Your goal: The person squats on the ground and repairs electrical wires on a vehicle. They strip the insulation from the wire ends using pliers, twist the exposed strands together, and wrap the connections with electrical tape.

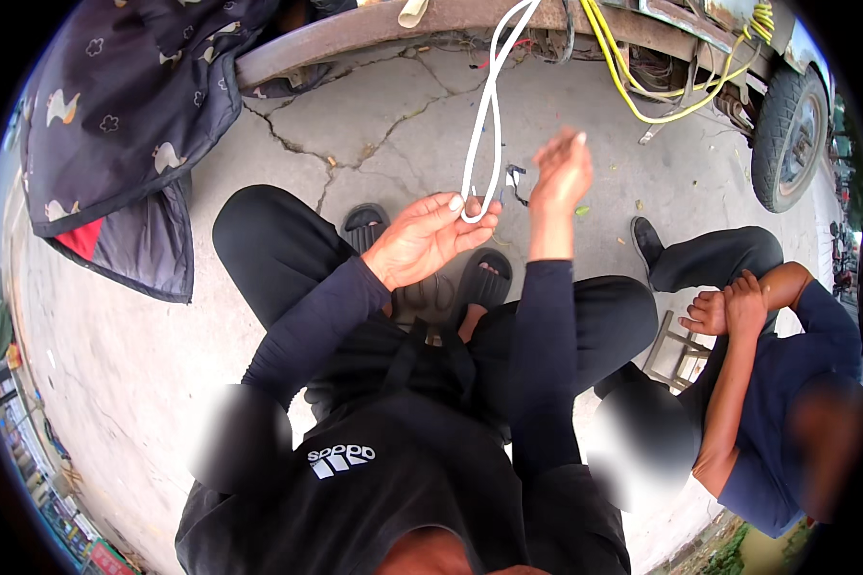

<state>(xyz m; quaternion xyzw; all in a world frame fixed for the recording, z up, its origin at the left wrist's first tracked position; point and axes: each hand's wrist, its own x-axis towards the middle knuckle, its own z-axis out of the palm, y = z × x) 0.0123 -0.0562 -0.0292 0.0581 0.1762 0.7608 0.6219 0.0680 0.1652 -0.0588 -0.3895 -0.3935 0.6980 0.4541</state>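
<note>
Near the middle of the head view, my left hand (pixel 433 240) is closed on the end of a white cord (pixel 474 144). Thumb and fingers pinch the cord where it bends into a narrow loop. From there its two strands run up, cross and leave past the top edge. To the right of the cord, my right hand (pixel 560 177) is raised above the ground, a little smeared by motion. Its fingers look stretched upward, with nothing visible in them, and it is apart from the cord.
A rusty vehicle frame (pixel 355 36) spans the top, with a yellow cable (pixel 633 96) hanging from it and a wheel (pixel 791 144) at right. A dark patterned quilted cover (pixel 134 115) hangs at upper left. Another person (pixel 786 412) sits close on my right, beside a small stool (pixel 676 355).
</note>
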